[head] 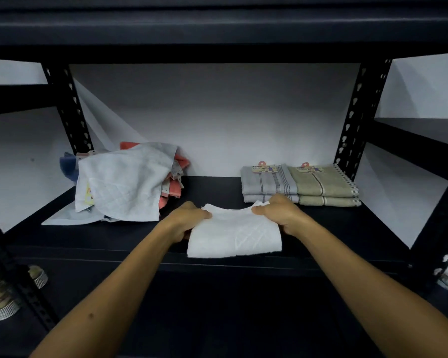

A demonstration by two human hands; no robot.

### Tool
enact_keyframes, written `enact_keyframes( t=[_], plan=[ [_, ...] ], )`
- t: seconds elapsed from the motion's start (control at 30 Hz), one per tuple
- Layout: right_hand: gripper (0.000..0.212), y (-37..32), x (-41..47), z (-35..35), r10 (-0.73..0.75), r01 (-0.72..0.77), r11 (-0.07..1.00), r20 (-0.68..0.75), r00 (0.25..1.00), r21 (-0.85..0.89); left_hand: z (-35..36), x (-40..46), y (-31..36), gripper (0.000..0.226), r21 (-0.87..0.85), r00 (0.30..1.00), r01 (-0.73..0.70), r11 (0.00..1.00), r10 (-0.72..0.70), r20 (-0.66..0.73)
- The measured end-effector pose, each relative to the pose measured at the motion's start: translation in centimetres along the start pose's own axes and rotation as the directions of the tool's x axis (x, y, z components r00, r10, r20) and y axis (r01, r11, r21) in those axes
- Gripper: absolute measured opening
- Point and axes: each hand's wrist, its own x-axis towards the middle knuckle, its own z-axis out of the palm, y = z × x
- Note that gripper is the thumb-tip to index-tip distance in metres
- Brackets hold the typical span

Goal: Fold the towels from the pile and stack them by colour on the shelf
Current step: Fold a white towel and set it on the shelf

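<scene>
Dark shelf board under my hands, a half-folded white towel grasped at both far corners.

My left hand and right hand each pinch a far corner; the towel's long axis runs between my grips. The grey towel stack sits just beyond my right grip, the olive towel stack further right, and the unfolded pile lies beyond my left.

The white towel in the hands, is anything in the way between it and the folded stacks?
Nothing visible: only bare dark shelf lies between the white towel and the grey stack.
</scene>
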Motion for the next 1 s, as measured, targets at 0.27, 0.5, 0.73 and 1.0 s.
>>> enact_keyframes(
  t=[0.27, 0.5, 0.73, 1.0],
  plan=[
    [0.061, 0.7, 0.1, 1.0, -0.423, 0.404, 0.624, 0.144, 0.894, -0.669, -0.3, 1.5, -0.3, 0.034, 0.682, 0.949, -0.210, 0.700, 0.314, -0.029],
    [0.022, -1.0, 1.4, 0.8, -0.346, 0.488, 0.753, 0.364, 0.865, -0.442, 0.0, 0.1, 0.4, 0.003, 0.135, 0.874, -0.449, 0.883, 0.465, -0.139],
    [0.019, -0.5, 3.3, -0.2, -0.157, 0.150, 0.987, 0.194, 0.968, 0.052, -0.8, 1.9, -1.4, 0.013, -0.210, 0.981, -0.162, 0.964, 0.135, -0.139],
    [0.018, 0.7, 3.6, 1.2, -0.138, 0.138, 0.990, -0.002, 0.990, -0.024, 0.0, 2.7, -1.6, 0.011, -0.172, 0.964, -0.180, 0.968, 0.139, -0.227]
  ],
)
